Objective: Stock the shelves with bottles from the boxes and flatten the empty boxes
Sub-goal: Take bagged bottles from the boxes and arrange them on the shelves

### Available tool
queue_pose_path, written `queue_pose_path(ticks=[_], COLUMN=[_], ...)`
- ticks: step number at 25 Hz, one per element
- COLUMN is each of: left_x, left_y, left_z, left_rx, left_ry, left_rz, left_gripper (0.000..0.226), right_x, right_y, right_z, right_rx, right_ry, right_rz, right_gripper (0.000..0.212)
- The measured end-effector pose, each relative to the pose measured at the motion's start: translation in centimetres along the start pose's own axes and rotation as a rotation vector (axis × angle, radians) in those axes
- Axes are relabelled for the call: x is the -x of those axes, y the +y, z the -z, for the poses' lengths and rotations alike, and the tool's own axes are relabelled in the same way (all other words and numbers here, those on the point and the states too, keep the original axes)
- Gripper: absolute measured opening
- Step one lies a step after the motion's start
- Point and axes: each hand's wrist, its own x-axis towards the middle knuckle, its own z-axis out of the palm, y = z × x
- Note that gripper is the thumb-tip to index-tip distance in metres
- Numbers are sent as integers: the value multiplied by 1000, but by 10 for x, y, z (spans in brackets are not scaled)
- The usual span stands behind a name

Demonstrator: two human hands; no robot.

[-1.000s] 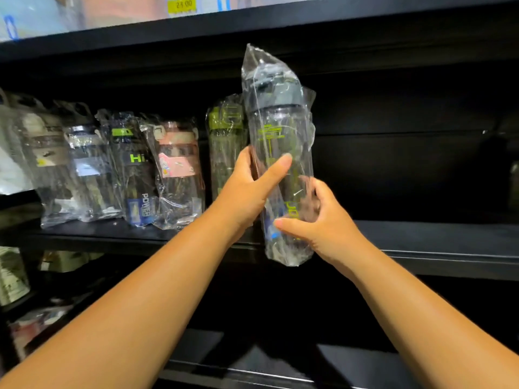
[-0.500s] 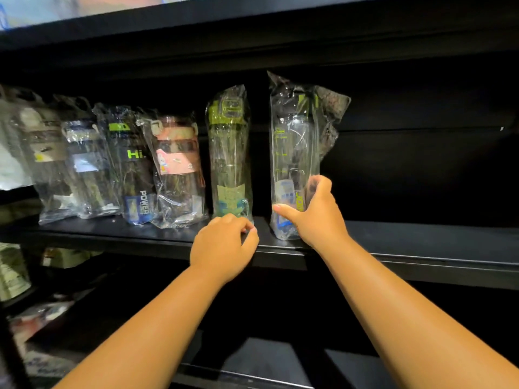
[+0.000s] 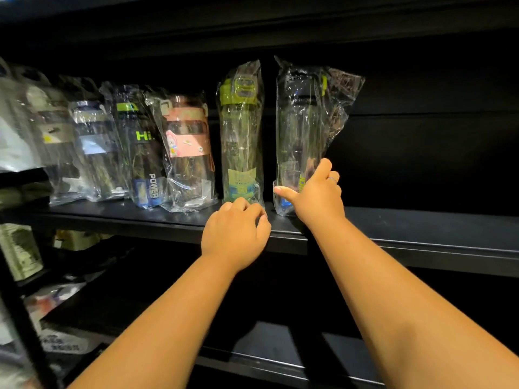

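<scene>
Standing upright now in the upper middle of the frame, the wrapped bottle [image 3: 300, 136] has come down from the air, where both hands held it a second ago, onto the black shelf [image 3: 421, 228]; its base sits near the front edge and its loose plastic flares to the right. The right hand [image 3: 317, 197] still holds the bottle's lower part, thumb across the front left and fingers curled round the right side. The left hand [image 3: 236, 234] has let go and dropped to the shelf's front lip, fingers loosely curled on nothing, just in front of the green-lidded bottle [image 3: 241, 141] that stands beside the new one with a gap between them. Further left, the row of other wrapped bottles [image 3: 134, 147] is unchanged. This bottle looks placed, pending release of the right hand; no box is in view, so how many remain cannot be told.
</scene>
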Motion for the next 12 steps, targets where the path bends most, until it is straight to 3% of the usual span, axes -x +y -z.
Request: queue_pose_path(ticks=[4, 6, 9, 12], left_x=[8, 33, 103, 179], left_y=[0, 4, 9, -13], left_z=[-2, -4, -12, -29], left_rx=[-50, 69, 356, 278], left_ry=[58, 99, 22, -107], left_rz=[10, 19, 58, 116], left_gripper=[61, 61, 63, 67], right_x=[31, 66, 135, 211], right_y=[4, 14, 43, 72], right_z=[17, 22, 2, -45], right_rx=[131, 182, 242, 236], right_ry=[30, 90, 175, 7], right_rz=[65, 193, 357, 335], right_gripper=[104, 88, 69, 72])
